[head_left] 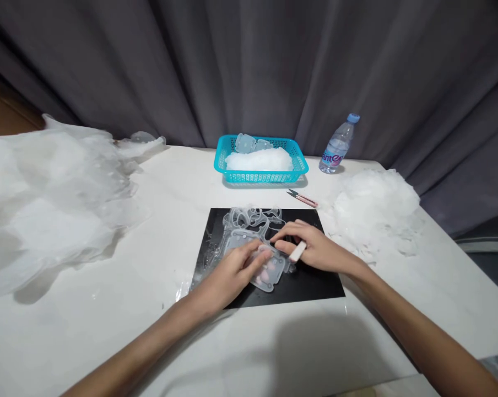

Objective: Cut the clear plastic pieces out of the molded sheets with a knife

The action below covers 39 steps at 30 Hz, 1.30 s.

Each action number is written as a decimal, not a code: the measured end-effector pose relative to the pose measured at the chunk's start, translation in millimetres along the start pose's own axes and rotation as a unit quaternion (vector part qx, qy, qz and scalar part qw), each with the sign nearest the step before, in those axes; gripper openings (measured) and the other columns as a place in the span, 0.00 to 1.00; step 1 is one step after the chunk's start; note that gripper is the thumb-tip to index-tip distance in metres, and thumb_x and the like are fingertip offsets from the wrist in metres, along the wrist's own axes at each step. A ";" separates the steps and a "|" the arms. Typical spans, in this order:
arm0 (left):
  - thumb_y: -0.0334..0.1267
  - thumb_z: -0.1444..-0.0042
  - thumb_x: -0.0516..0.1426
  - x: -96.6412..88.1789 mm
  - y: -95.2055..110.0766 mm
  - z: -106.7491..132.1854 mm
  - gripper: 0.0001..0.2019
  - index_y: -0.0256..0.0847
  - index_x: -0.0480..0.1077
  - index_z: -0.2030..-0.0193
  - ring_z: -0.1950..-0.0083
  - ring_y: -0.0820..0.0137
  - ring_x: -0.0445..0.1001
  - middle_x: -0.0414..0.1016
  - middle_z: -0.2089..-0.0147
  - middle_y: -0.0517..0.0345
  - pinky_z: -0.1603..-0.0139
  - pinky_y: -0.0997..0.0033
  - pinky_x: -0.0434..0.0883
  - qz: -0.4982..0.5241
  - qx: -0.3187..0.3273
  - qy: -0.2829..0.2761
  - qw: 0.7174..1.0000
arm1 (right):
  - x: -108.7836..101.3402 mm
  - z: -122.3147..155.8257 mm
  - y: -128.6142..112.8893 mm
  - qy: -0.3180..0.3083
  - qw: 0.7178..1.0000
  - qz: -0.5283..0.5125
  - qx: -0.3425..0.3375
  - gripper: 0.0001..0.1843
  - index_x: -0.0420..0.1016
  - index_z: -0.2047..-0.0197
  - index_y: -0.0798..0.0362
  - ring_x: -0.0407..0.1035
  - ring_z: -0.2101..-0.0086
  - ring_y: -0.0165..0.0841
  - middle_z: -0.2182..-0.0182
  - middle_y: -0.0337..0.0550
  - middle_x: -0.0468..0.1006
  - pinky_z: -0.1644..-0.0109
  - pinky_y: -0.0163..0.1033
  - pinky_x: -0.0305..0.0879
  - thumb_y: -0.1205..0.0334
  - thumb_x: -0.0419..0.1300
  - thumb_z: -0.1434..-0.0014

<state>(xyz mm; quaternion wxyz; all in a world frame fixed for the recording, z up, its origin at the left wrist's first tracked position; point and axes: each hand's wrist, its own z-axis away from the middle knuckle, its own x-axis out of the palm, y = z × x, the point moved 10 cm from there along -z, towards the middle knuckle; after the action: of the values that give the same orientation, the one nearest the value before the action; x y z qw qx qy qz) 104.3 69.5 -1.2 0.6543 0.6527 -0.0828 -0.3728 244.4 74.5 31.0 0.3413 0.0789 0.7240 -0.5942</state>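
My left hand [244, 266] presses a translucent, rounded plate [236, 238], its fingers and thumb closed over it. The plate looks like soft plastic, with small raised rings at its corners and pinkish patches. In my right hand [304, 243], a slim tool with a pale, flat handle [297, 251] is gripped; its working end is hidden by the fingers near the plate's right edge. Clear looped scraps [249, 216] lie just beyond the plate. Everything here rests on a black mat [310, 289].
A blue basket [261, 176] at the back holds white fluffy material and translucent pieces. Pink-handled thread snips [302, 198] lie before it. A water bottle [337, 146] stands to the right. Piles of thin clear material flank the mat, one left [54, 204], one right [375, 204].
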 end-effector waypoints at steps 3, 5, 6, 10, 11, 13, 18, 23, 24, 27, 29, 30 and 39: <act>0.53 0.28 0.52 1.5 4.6 0.3 0.18 0.43 0.74 0.59 0.69 0.67 0.71 0.74 0.71 0.62 0.66 0.70 0.62 -0.042 0.015 -0.005 0.999 | 16.7 -11.9 -2.2 -0.021 0.997 -0.077 0.015 0.12 0.84 0.60 0.52 0.71 0.60 0.36 0.63 0.42 0.82 0.52 0.42 0.64 0.52 0.66 0.34; 0.53 0.27 0.52 0.8 5.9 0.2 0.18 0.44 0.71 0.61 0.70 0.67 0.71 0.73 0.73 0.63 0.66 0.70 0.61 -0.059 0.014 -0.004 0.998 | 19.6 -15.6 -2.1 -0.037 0.987 -0.151 0.030 0.13 0.83 0.63 0.54 0.71 0.64 0.34 0.66 0.42 0.81 0.58 0.39 0.64 0.51 0.69 0.38; 0.53 0.27 0.51 1.2 6.3 0.6 0.18 0.44 0.70 0.62 0.71 0.67 0.71 0.73 0.73 0.63 0.66 0.70 0.61 -0.065 0.012 -0.004 0.998 | 19.9 -16.7 -1.5 -0.044 0.982 -0.177 0.036 0.14 0.82 0.64 0.55 0.71 0.65 0.33 0.67 0.41 0.81 0.60 0.38 0.63 0.51 0.70 0.39; 0.47 0.25 0.48 12.1 13.6 8.6 0.13 0.45 0.69 0.57 0.69 0.65 0.73 0.75 0.68 0.59 0.64 0.68 0.63 -0.136 0.028 0.004 0.990 | 24.3 -19.5 7.6 -0.064 0.983 -0.165 0.056 0.12 0.79 0.64 0.55 0.71 0.66 0.33 0.68 0.40 0.80 0.60 0.37 0.63 0.54 0.67 0.36; 0.44 0.26 0.48 17.7 18.2 12.3 0.12 0.45 0.69 0.57 0.67 0.63 0.74 0.75 0.66 0.57 0.63 0.67 0.63 -0.175 0.048 0.008 0.983 | 23.6 -20.8 12.6 -0.050 0.989 -0.121 0.062 0.10 0.79 0.64 0.55 0.71 0.65 0.33 0.67 0.40 0.80 0.59 0.37 0.63 0.57 0.65 0.35; 0.35 0.29 0.49 30.6 27.6 20.7 0.09 0.44 0.70 0.57 0.62 0.59 0.75 0.77 0.62 0.51 0.62 0.65 0.62 -0.256 0.098 0.011 0.962 | 17.3 -23.0 21.5 0.008 0.997 -0.016 0.073 0.07 0.78 0.64 0.53 0.72 0.62 0.35 0.65 0.41 0.81 0.56 0.38 0.63 0.63 0.62 0.33; 0.34 0.29 0.48 19.5 23.6 24.0 0.08 0.43 0.68 0.57 0.64 0.60 0.75 0.77 0.63 0.51 0.63 0.65 0.62 -0.251 0.096 0.031 0.963 | 3.8 -21.8 17.3 0.088 0.989 0.111 0.042 0.08 0.77 0.63 0.51 0.70 0.56 0.38 0.61 0.44 0.82 0.51 0.41 0.61 0.64 0.60 0.30; 0.51 0.27 0.52 -17.7 9.7 7.4 0.15 0.45 0.68 0.61 0.69 0.67 0.71 0.75 0.71 0.63 0.64 0.69 0.63 -0.112 0.016 0.051 0.992 | -0.1 -9.6 20.1 0.027 0.997 -0.028 0.070 0.08 0.80 0.55 0.51 0.75 0.52 0.39 0.54 0.45 0.84 0.46 0.44 0.64 0.62 0.59 0.30; 0.52 0.28 0.53 -19.9 10.3 5.1 0.15 0.45 0.69 0.61 0.68 0.67 0.73 0.77 0.70 0.63 0.62 0.70 0.65 -0.086 0.015 0.052 0.995 | 0.2 -6.9 19.1 0.018 0.996 -0.041 0.072 0.08 0.81 0.55 0.52 0.75 0.52 0.40 0.54 0.45 0.84 0.45 0.45 0.64 0.62 0.59 0.31; 0.53 0.30 0.56 -17.9 7.6 0.9 0.15 0.44 0.70 0.62 0.65 0.64 0.79 0.81 0.67 0.60 0.60 0.69 0.69 -0.006 -0.001 0.051 0.999 | 6.5 -2.3 10.8 -0.009 0.997 -0.060 0.049 0.08 0.83 0.57 0.52 0.73 0.57 0.38 0.59 0.44 0.84 0.49 0.43 0.64 0.60 0.62 0.32; 0.55 0.33 0.58 -11.5 1.7 -1.2 0.16 0.44 0.70 0.60 0.65 0.63 0.80 0.82 0.66 0.58 0.61 0.68 0.71 0.049 -0.017 0.043 0.998 | 10.6 -1.5 5.9 -0.017 0.995 -0.094 0.033 0.09 0.83 0.59 0.53 0.71 0.61 0.35 0.62 0.42 0.83 0.54 0.40 0.64 0.58 0.63 0.33; 0.55 0.35 0.60 -7.8 -1.9 -2.4 0.16 0.44 0.71 0.59 0.65 0.64 0.80 0.81 0.66 0.58 0.62 0.69 0.71 0.075 -0.025 0.036 0.996 | 11.4 -1.4 4.7 -0.018 0.993 -0.115 0.029 0.09 0.83 0.59 0.53 0.70 0.63 0.34 0.64 0.42 0.82 0.56 0.39 0.63 0.58 0.63 0.33; 0.53 0.49 0.72 4.0 -19.0 -5.4 0.22 0.40 0.69 0.66 0.72 0.72 0.71 0.76 0.72 0.61 0.72 0.75 0.64 0.219 -0.105 0.002 0.970 | 9.8 6.7 3.7 -0.080 0.987 -0.136 0.020 0.13 0.85 0.53 0.51 0.60 0.70 0.29 0.68 0.37 0.77 0.63 0.36 0.58 0.53 0.66 0.34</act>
<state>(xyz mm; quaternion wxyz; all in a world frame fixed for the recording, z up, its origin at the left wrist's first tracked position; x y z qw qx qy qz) 103.1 73.8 -20.9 0.7852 0.5469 -0.1827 -0.2259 241.7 66.6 21.8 0.3119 -0.0613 0.6863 -0.6541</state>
